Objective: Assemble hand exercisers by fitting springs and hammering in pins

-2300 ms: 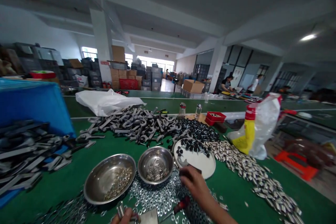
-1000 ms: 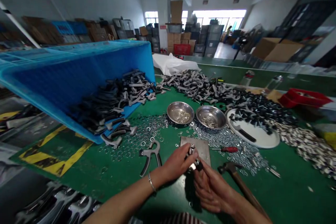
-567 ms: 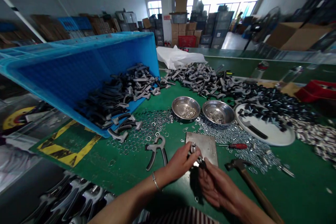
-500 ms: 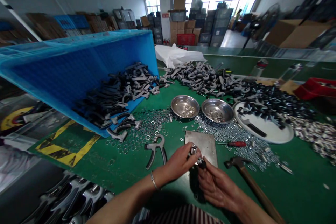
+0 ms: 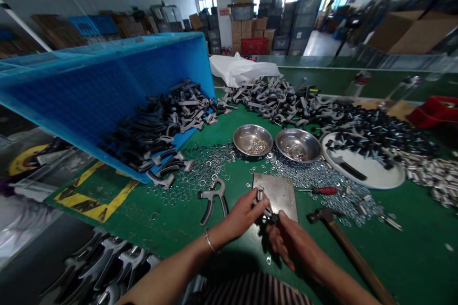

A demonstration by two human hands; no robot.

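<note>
My left hand is closed around a small metal spring piece, whose coils stand up between thumb and fingers. Just to the right, the fingertips of my right hand pinch a black knob at the end of the same small assembly. Part of the assembly is hidden by the fingers. Under and beyond the hands lies a flat metal plate. Left of my left hand rests a grey-and-black hand gripper, its handles spread. A small washer lies below my hands.
A blue crate on its side holds many grip handles. Two steel bowls hold small parts. To the right are a white plate, a red-handled screwdriver and a hammer. Loose rings and nuts are scattered about.
My left hand has shifted slightly left with the spring piece. My right hand's lower fingers have curled and moved a little, while its grip on the black knob stays. The view has tilted slightly.
</note>
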